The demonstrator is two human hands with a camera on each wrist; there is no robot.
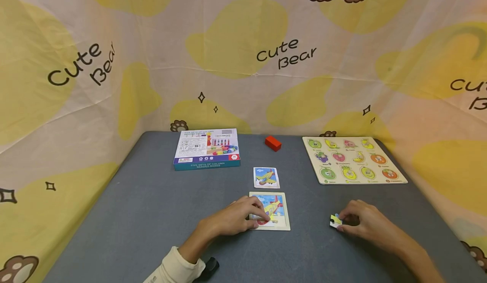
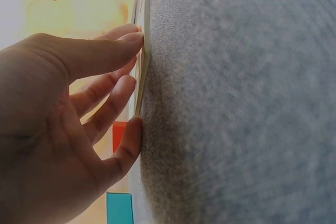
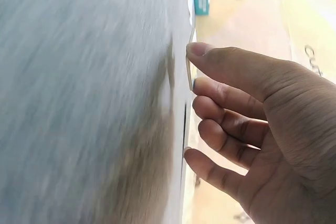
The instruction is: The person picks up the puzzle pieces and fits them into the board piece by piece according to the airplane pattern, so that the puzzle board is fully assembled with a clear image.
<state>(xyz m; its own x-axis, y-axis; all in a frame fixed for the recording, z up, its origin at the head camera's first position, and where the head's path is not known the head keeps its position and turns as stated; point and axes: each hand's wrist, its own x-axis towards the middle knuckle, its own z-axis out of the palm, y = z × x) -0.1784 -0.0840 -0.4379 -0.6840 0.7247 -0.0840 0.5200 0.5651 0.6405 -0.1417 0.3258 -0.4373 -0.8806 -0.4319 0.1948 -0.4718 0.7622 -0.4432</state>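
Note:
In the head view a small airplane puzzle in a pale tray (image 1: pixel 286 212) lies near the front middle of the table. My left hand (image 1: pixel 240 216) rests on its left part, fingertips on the picture and thumb at the near left edge, covering some of it. Off to the right, my right hand (image 1: pixel 367 223) pinches a yellow-and-white puzzle piece (image 1: pixel 335 220) between thumb and forefinger, close over the tabletop. The right wrist view shows that thin piece (image 3: pixel 189 69) edge-on at the thumb tip. Behind the tray lies a card (image 1: pixel 266 177) with a matching airplane picture.
On the grey table (image 1: pixel 152 207), a bead-set box (image 1: pixel 207 163) lies at the back left. A red block (image 1: pixel 273 143) sits at the back middle. At the back right is a fruit board (image 1: pixel 354 168). A printed cloth (image 1: pixel 228 33) hangs behind.

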